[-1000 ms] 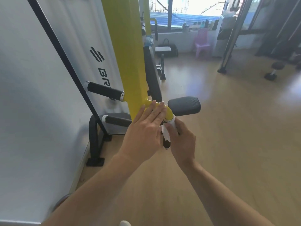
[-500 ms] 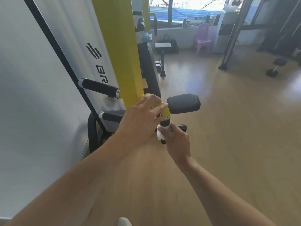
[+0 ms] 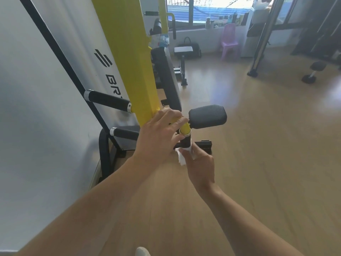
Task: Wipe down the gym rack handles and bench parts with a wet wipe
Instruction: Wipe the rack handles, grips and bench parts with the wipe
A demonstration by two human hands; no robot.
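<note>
A yellow rack post rises at centre. From its lower end a short yellow arm sticks out toward me and ends in a black handle. My left hand rests on the yellow arm where it joins the post, fingers curved over it. My right hand grips the black handle's end through a white wet wipe, which hides the tip. A black padded bench part lies just behind the handle. Two more black handles project left of the post.
A white panel with a black frame stands close on the left. A black base foot sits on the wooden floor. Farther back are a bench, a pink chair, a rack upright and a dumbbell.
My right hand has slid the wipe down the black handle toward its end, baring the upper handle. My left hand has stayed on the yellow arm. The view has shifted slightly.
</note>
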